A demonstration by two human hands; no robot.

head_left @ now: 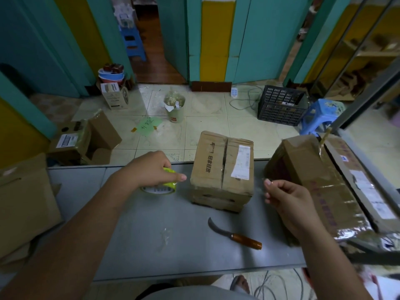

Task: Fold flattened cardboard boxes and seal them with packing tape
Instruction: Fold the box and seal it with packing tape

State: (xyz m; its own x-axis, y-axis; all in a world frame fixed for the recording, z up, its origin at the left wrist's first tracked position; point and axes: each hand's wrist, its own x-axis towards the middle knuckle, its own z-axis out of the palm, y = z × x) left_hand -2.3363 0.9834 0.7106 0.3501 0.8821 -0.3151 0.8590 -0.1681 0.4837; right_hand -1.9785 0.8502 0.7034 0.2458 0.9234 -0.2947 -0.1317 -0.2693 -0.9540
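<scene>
Two boxes and one knife are sitting on the table; your left hand is gripping one tape roll, your right hand is pinching its fingers together.

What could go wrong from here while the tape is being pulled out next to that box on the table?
1. The curved knife lies bare on the table just below the right hand; a wrist dropping there could be cut.
2. The right hand seems to pinch a thin clear strip from the tape roll under the left hand; it may fold onto itself.
3. The small box shows an open centre seam, so tape could go on crooked.
</scene>
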